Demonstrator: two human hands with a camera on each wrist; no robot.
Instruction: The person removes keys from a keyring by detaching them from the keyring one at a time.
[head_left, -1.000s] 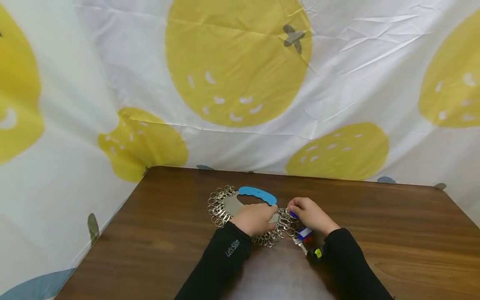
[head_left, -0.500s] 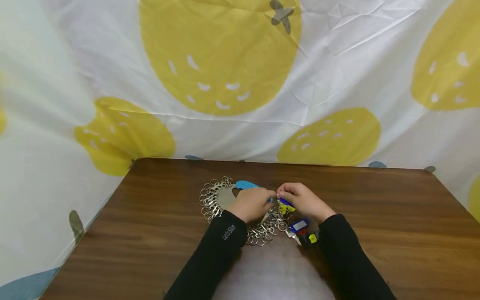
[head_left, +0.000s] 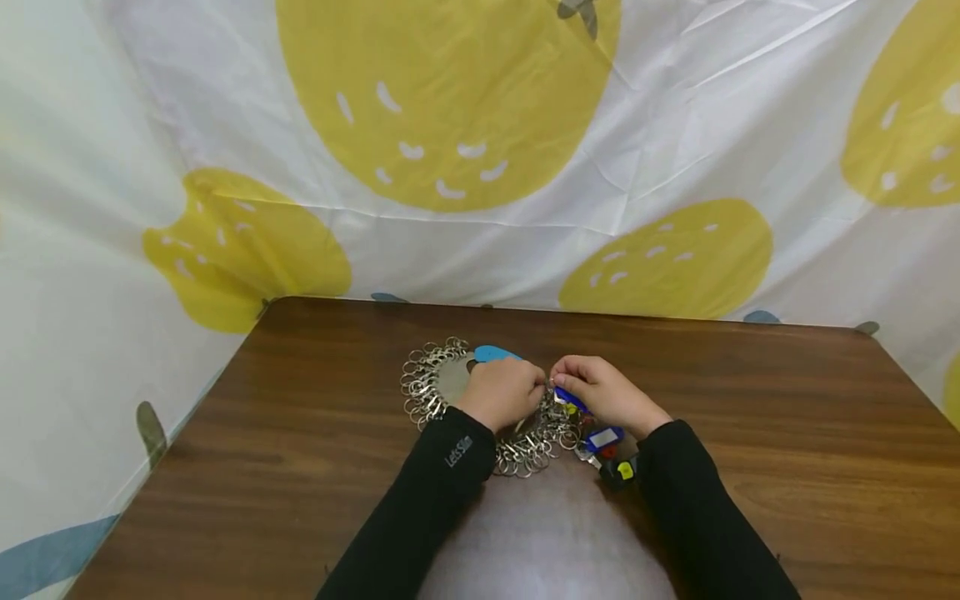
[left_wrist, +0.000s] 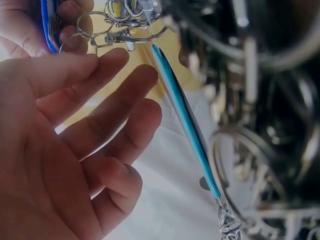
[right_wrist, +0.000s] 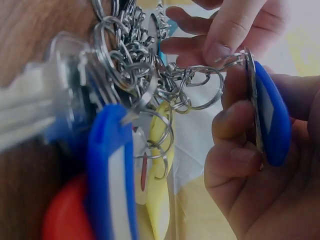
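Note:
A large metal key ring plate with a blue handle is fringed with several clips and split rings. My left hand reaches over it and hides part of the plate and handle. Its thumb and index finger pinch a small split ring, while the other fingers curl loosely. My right hand grips a blue key tag, with a flat metal key lying along it. The fingertips of both hands nearly meet at the plate's right side.
Another blue key tag with a key lies right of the rings, by a red tag and a yellow tag. A black piece with a yellow patch sits by the right cuff. A patterned cloth stands behind the brown table.
My right hand has moved left with the blue key tag, up to the left hand. The left hand has shifted from resting on the plate to pinching the small ring.

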